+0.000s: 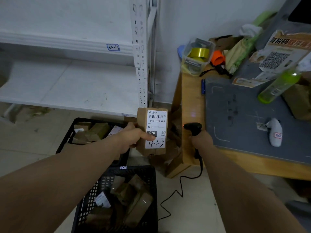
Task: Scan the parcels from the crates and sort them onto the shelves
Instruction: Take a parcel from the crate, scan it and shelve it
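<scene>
Holds a small brown cardboard parcel [152, 145] upright in the left hand [133, 138], thumb pressed flat across the lower part of its white label [155, 121], other fingers curled behind it, above the floor between the far black crate [66, 138] and the wooden table [190, 91]. Grips a black barcode scanner [192, 127] in the right hand [201, 138], fingers closed round the handle. Probably risks a missed read: seems aimed wide, judging by a faint glow [193, 114] on the table's side rather than on the barcode. Could also mask the QR code with the thumb, lying just beside it. Could snag the scanner cable [180, 187], looping over the floor just beside the near crate [134, 168], on any step toward the shelves. Could misfile too: handwritten 4-3-5 on the label, yet 4-2 on the tag [113, 47] of the white shelf [67, 84] ahead. Elsewhere: more brown parcels in both crates, a grey mat [235, 106], a green bottle [277, 86] and a clear tub of yellow tape [196, 56] on the table. Between parcel and shelf, only the far crate on the floor.
</scene>
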`<state>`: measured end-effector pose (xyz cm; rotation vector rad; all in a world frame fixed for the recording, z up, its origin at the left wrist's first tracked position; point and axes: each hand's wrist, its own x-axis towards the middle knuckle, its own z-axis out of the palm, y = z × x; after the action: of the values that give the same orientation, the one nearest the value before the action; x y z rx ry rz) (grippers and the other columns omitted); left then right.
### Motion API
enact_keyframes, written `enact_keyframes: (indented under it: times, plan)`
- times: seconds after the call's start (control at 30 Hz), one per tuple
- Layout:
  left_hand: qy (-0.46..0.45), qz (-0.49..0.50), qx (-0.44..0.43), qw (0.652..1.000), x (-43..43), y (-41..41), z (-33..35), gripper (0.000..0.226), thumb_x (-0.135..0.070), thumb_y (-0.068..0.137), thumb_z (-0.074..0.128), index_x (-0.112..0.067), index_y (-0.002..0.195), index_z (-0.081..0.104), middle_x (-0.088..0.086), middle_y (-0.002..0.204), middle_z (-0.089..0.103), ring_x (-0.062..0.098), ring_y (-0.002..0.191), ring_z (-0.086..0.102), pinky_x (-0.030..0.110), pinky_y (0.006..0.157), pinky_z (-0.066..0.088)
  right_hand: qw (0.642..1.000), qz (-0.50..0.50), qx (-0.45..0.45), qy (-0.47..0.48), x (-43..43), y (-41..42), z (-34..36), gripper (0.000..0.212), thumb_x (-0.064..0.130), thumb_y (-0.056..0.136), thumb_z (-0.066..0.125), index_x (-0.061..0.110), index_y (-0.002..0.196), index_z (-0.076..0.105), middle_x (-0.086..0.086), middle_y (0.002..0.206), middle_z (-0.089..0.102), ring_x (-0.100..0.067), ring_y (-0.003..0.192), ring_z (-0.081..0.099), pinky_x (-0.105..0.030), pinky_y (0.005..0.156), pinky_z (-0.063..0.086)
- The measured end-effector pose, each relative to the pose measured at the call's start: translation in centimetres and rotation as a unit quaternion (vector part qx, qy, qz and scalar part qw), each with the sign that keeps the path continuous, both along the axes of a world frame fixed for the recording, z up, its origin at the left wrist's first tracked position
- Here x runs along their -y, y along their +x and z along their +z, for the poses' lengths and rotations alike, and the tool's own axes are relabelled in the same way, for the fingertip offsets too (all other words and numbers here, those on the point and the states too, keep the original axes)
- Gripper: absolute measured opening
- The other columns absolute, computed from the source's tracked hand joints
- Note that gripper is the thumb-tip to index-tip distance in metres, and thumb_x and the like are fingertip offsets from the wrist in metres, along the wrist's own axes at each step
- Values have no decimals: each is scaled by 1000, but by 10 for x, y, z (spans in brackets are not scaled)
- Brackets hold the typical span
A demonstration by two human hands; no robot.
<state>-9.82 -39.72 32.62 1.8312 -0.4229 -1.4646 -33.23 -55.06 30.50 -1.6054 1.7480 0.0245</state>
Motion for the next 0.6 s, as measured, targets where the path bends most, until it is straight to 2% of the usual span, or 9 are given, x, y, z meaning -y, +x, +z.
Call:
enact_keyframes:
  times: [0.07, 0.13, 0.2, 0.27, 0.33, 0.4, 0.47, 0.53, 0.6]
  plan:
    - [0, 4, -1, 1000, -1, 1, 1, 136, -44, 14, 101, -28, 139, 48, -4, 121, 71, 28, 118, 61, 57, 100, 49, 1000, -8, 2, -6, 0, 0, 5, 46, 20, 94, 66, 1, 132, 49, -14, 104, 60, -30, 95, 60, -39, 73, 50]
    - [0, 9, 2, 1000, -2, 4, 3, 137, -44, 12, 100, -26, 138, 49, -4, 120, 71, 28, 117, 62, 57, 99, 50, 999, -28, 15, -22, -3, 1, 12, 65, 23, 93, 67, 1, 144, 33, -18, 120, 58, -33, 101, 60, -38, 70, 50]
    - [0, 15, 8, 1000, -5, 6, 14, 129, -41, 18, 101, -25, 136, 50, -4, 119, 72, 27, 116, 62, 55, 98, 51, 995, -39, 17, -86, -6, 3, 20, 61, 20, 92, 62, 4, 142, 32, -21, 128, 53, -37, 107, 57, -43, 78, 54]
    - [-5, 19, 9, 1000, -8, 7, 28, 105, -30, 38, 100, -24, 133, 53, -3, 117, 73, 25, 115, 62, 51, 97, 51, 989, -22, 15, -148, -9, 10, 33, 53, 18, 91, 61, 6, 137, 38, -20, 132, 49, -38, 116, 52, -46, 91, 51]
    - [-16, 16, 5, 1000, -12, 10, 40, 81, -19, 57, 94, -23, 130, 58, -3, 114, 75, 25, 114, 64, 50, 98, 51, 985, 18, 55, -160, -16, 25, 51, 46, 22, 92, 64, 10, 133, 45, -14, 126, 55, -30, 109, 56, -38, 83, 49]
    - [-29, 17, -2, 999, -18, 17, 49, 72, -15, 64, 91, -22, 129, 60, -3, 111, 76, 24, 110, 66, 45, 91, 53, 984, 54, 118, -125, -28, 46, 69, 39, 33, 94, 66, 17, 128, 52, -4, 115, 61, -20, 97, 59, -34, 75, 51]
    - [-48, 16, -10, 999, -24, 26, 62, 80, -18, 61, 93, -20, 132, 57, -2, 110, 77, 23, 108, 68, 38, 80, 53, 978, 67, 184, -78, -43, 70, 90, 41, 45, 93, 66, 22, 125, 55, 1, 114, 62, -17, 100, 61, -37, 85, 56]
    - [-69, 11, -19, 997, -32, 39, 77, 86, -17, 57, 94, -17, 134, 54, 0, 109, 77, 24, 107, 70, 39, 79, 56, 964, 70, 255, -9, -62, 94, 114, 47, 52, 92, 64, 23, 128, 54, 0, 120, 65, -19, 106, 64, -42, 92, 57]
    - [-96, 13, -26, 995, -44, 56, 95, 80, -11, 62, 92, -13, 132, 54, 4, 108, 78, 26, 106, 72, 43, 84, 59, 939, 74, 328, 68, -84, 117, 141, 40, 48, 94, 64, 23, 125, 55, -1, 117, 69, -22, 105, 67, -41, 90, 58]
